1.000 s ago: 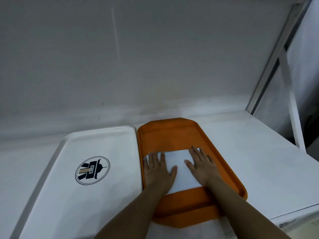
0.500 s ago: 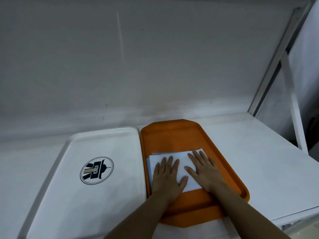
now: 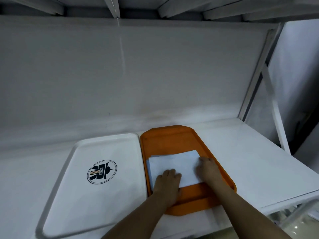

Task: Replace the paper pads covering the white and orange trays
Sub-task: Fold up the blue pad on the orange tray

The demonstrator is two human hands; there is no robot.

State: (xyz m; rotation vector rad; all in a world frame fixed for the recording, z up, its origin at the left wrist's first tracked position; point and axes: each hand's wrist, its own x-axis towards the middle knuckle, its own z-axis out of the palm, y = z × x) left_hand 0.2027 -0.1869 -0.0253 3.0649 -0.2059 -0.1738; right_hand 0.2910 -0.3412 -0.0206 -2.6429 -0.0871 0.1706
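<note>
An orange tray (image 3: 166, 137) lies on the white table, right of a white tray (image 3: 96, 200) with a round dark logo. A folded white paper pad (image 3: 172, 163) rests across the middle of the orange tray, its layers slightly fanned at the far and left edges. My left hand (image 3: 166, 185) sits on the pad's near edge with fingers curled onto the paper. At the pad's right edge, my right hand (image 3: 208, 169) has its fingers curled on the paper. The white tray's surface is bare.
The white table (image 3: 241, 152) runs to a wall behind and a white metal frame post (image 3: 276, 118) on the right. A clear container (image 3: 293, 219) shows below the table's front right corner. Shelf supports hang overhead.
Both hands went from lying flat on the pad to curling their fingers on it. The pad's layers have spread a little. The right hand moved to the pad's right edge.
</note>
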